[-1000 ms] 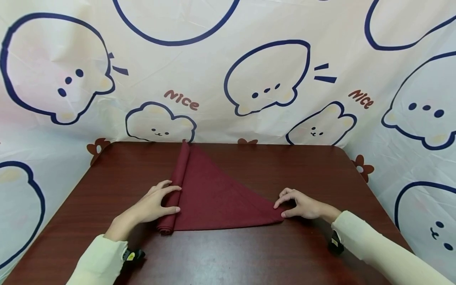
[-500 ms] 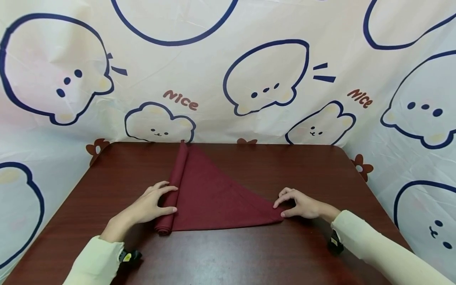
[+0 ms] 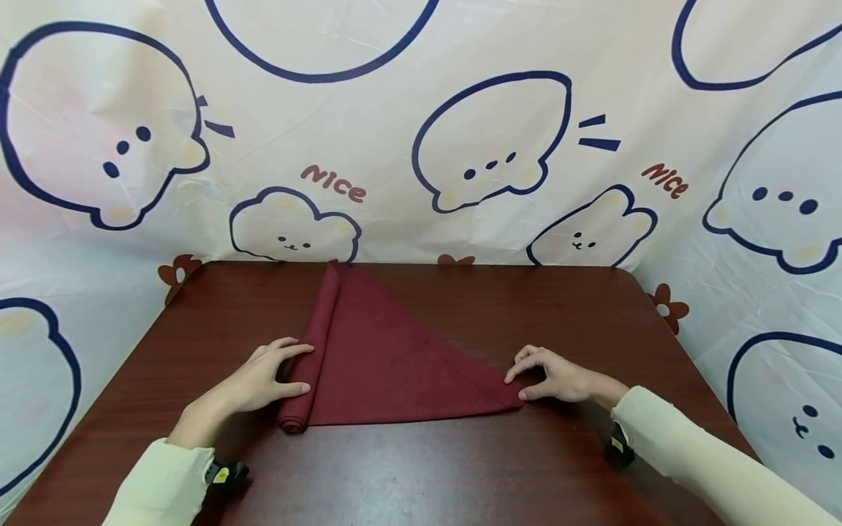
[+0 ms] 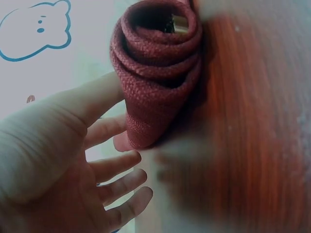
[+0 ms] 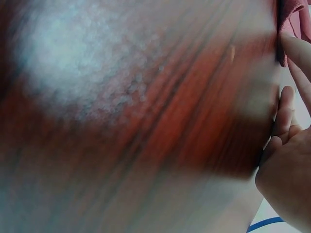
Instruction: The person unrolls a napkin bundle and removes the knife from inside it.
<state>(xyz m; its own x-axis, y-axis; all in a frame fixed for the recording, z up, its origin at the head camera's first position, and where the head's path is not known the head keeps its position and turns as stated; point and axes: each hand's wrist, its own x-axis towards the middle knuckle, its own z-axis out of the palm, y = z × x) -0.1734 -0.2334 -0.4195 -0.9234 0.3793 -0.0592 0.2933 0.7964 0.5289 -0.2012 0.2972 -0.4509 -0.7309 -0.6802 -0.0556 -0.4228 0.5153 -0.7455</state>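
The cloth [image 3: 401, 372] lies part-rolled on the counter [image 3: 421, 475]. Your left hand [image 3: 253, 378] rests against its roll [image 3: 320, 321], fingers spread loose; your right hand [image 3: 562, 376] holds its corner [image 3: 503, 399], finger and thumb slightly parted.

Left of centre, the left hand [image 3: 253, 380] touches the rolled side of a maroon cloth [image 3: 401, 365]; right of centre, the right hand [image 3: 558, 376] pinches its corner. Cartoon-printed fabric [image 3: 388, 131] spans the top.
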